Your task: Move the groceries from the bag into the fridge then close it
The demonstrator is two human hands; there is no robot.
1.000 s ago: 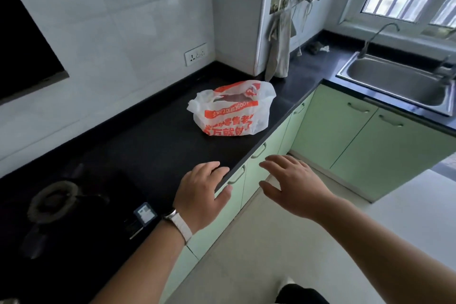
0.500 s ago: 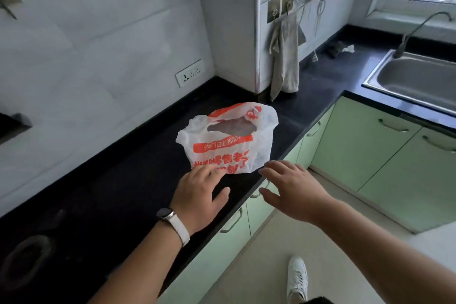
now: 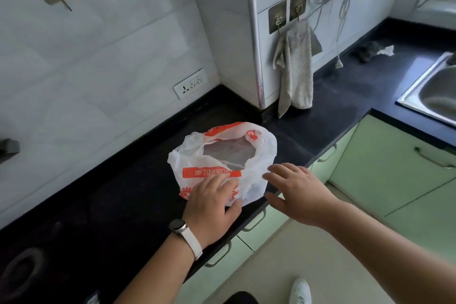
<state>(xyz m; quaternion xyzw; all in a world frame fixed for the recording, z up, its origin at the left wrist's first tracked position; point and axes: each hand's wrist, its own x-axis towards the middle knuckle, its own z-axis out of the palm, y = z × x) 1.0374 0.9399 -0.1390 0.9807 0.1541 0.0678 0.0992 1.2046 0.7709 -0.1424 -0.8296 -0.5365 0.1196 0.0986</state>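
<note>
A towel [image 3: 296,69] is hanging beyond the bag [image 3: 212,172] at the worktop's [image 3: 123,192] front edge; left hand [image 3: 212,205] is resting on it, right hand [image 3: 298,190] beside, fingers loose.

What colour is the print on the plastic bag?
Orange-red print on the white plastic bag, seen in the head view.

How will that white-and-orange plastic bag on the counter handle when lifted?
Probably floppy: the plastic bag is thin, wrinkled film with a slack open mouth, so it should sag around its contents. Likely light; it sits low, contents unclear. On the smooth countertop near the edge, a push from the left hand could slide it.
</note>
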